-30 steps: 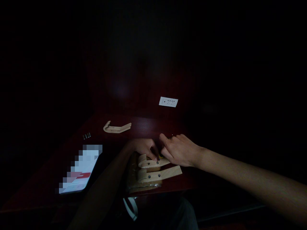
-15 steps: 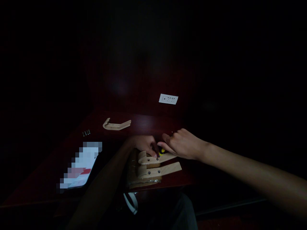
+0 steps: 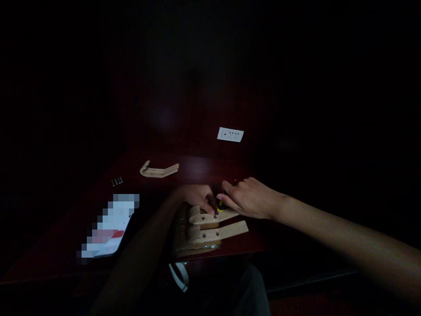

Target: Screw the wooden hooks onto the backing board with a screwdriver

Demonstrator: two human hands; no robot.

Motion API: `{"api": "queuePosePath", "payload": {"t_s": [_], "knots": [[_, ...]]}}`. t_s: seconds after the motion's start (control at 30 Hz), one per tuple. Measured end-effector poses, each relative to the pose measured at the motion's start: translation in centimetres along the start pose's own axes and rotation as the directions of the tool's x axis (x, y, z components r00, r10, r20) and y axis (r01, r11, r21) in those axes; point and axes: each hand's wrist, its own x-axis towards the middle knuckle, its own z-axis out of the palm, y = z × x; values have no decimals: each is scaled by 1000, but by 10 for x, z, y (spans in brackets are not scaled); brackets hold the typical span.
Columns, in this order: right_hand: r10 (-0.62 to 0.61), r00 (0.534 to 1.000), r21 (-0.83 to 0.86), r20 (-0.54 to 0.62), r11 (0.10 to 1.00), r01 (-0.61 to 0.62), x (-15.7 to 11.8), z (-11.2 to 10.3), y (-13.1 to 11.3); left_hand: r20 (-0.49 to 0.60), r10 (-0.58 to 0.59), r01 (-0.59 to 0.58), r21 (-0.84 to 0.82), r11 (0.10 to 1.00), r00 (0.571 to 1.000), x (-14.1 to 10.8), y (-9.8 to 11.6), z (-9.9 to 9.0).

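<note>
Two pale wooden pieces with hooked left ends lie side by side on a taped brown package [image 3: 184, 245]. The nearer wooden piece [image 3: 230, 231] shows two dark holes. On the farther wooden piece [image 3: 197, 216], my left hand [image 3: 200, 195] rests with thumb and fingers pressed near a hole. My right hand [image 3: 248, 197] is closed around a small yellow and black tool [image 3: 220, 206], whose lower end meets that same piece beside my left thumb. What my left fingers grip beyond the wood is hidden in shadow.
A third wooden piece [image 3: 160, 172] lies farther back on the dark red table [image 3: 197, 164]. Several small metal fasteners [image 3: 117, 181] are at the left, above a lit phone [image 3: 113, 232]. A white socket plate [image 3: 230, 134] is on the wall. A white strap [image 3: 179, 276] hangs below the table edge.
The yellow and black tool has tilted or turned slightly in my right hand, with less yellow showing. The whole view has shifted slightly. My left hand keeps its place on the wood.
</note>
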Motion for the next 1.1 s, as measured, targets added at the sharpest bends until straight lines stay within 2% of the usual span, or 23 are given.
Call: {"api": "queuePosePath", "payload": {"t_s": [0.17,0.23,0.3,0.43,0.5,0.6,0.73,0.8,0.97,1.1], "knots": [[-132,991,236,3,963,128,-7,-4,-1,-37,132,-132,-9,991,991,4,-6,0],[-144,990,275,-7,951,140,-7,-2,-1,-34,174,-174,-2,985,984,6,-8,0],[-101,995,208,3,973,98,-5,0,-1,-19,159,-159,7,987,987,5,-7,-1],[-10,1000,30,3,1000,10,-1,-1,0,-18,31,-31,16,999,999,-1,3,-1],[-7,1000,35,24,999,6,-2,-5,-1,-16,16,-16,6,1000,1000,-4,7,0],[-45,997,132,65,991,36,-6,-9,0,-6,31,-31,-4,1000,999,-4,6,1],[-115,992,241,47,965,100,-8,-8,-1,-13,102,-102,25,994,995,1,-2,0],[-92,995,195,31,977,84,-6,-5,-2,-20,117,-116,42,992,993,2,-4,0],[6,1000,37,25,999,-7,-2,-3,-2,-21,25,-24,26,999,999,-1,3,0],[-24,995,142,92,990,11,-5,-8,0,3,18,-18,-22,1000,1000,-3,6,1]]}}
